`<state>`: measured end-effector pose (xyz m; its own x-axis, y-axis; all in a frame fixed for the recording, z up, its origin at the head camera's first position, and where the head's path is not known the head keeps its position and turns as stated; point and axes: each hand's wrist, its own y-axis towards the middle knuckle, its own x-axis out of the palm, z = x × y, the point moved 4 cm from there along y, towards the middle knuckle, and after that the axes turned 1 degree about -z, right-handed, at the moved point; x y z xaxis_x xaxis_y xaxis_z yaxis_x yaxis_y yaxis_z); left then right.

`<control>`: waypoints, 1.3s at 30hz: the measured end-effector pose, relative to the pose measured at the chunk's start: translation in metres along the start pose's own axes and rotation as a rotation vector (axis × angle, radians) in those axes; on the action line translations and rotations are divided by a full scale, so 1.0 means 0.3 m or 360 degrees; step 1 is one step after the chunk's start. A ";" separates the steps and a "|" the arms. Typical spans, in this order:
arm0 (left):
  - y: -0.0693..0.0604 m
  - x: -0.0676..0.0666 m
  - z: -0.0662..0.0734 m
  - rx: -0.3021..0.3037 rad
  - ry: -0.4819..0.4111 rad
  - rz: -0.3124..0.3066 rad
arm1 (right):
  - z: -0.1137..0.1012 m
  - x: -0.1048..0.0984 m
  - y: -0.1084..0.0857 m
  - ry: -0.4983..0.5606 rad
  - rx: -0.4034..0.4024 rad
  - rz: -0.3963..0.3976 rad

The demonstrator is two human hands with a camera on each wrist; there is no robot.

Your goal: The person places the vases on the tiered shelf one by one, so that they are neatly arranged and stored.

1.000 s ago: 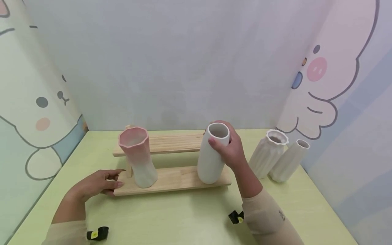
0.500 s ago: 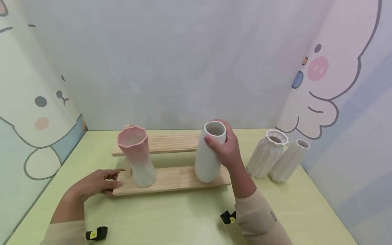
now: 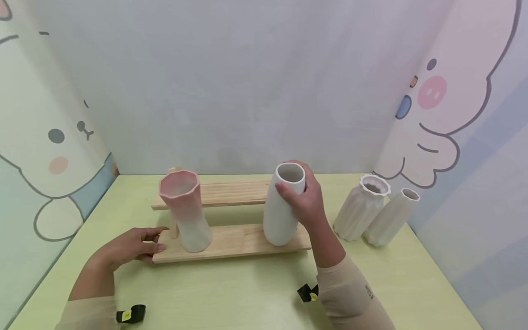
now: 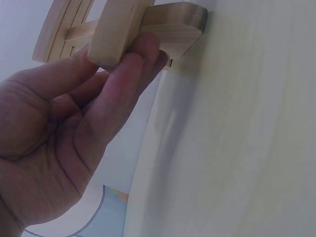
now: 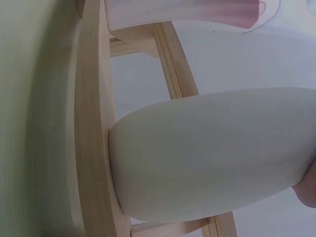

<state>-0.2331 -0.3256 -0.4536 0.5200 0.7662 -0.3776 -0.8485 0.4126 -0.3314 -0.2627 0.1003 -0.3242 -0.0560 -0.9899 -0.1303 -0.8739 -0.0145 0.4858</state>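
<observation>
A two-tier wooden rack (image 3: 235,238) stands mid-table. My left hand (image 3: 128,250) pinches the left end of its lower shelf; the left wrist view shows the thumb and fingers on either side of the board end (image 4: 116,34). Near the shelf's right end, a smooth white vase (image 3: 280,215) is upright, and my right hand (image 3: 307,197) grips its upper part, thumb in front. In the right wrist view the base of this white vase (image 5: 207,153) meets the lower shelf (image 5: 94,123). A pink-and-white vase (image 3: 187,215) stands on the same shelf's left part.
To the right of the rack, a ribbed white vase (image 3: 360,208) with a ruffled rim and a slimmer white vase (image 3: 392,217) stand side by side on the pale green table (image 3: 231,293). A pale curtain (image 3: 247,91) hangs behind.
My right hand has shifted slightly left with the smooth white vase along the lower shelf, mostly in the first half second. The left hand keeps its hold on the rack.
</observation>
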 end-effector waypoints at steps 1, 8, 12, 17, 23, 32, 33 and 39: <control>-0.001 -0.001 0.000 0.0000 0.0000 0.0001 | 0.000 0.001 0.001 0.0001 -0.0002 0.0000; 0.002 -0.005 0.004 -0.0007 0.0019 0.0009 | -0.004 -0.003 -0.001 -0.0001 0.0008 0.0008; 0.009 -0.005 0.004 -0.0008 0.0021 0.0014 | -0.005 -0.007 -0.002 0.0001 0.0009 0.0013; 0.011 -0.005 0.002 -0.0015 0.0009 0.0016 | -0.005 -0.009 0.000 0.0003 0.0018 -0.0011; 0.007 -0.002 -0.010 -0.0023 -0.0016 0.0011 | -0.026 -0.049 0.008 0.0142 -0.0245 -0.0103; 0.022 -0.009 -0.010 0.0017 -0.0013 -0.0025 | -0.160 -0.265 -0.029 -0.0216 -0.0717 0.0044; 0.021 -0.012 -0.010 0.0020 -0.0001 -0.0029 | -0.172 -0.292 -0.036 -0.0267 -0.0743 0.0083; 0.009 -0.028 -0.020 0.0016 0.0073 -0.0024 | -0.197 -0.453 -0.083 -0.0484 -0.0673 0.0377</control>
<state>-0.2391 -0.3340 -0.4566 0.5366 0.7364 -0.4120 -0.8413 0.4291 -0.3287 -0.2047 0.2270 -0.2677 -0.4179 -0.8888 -0.1882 -0.5549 0.0857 0.8275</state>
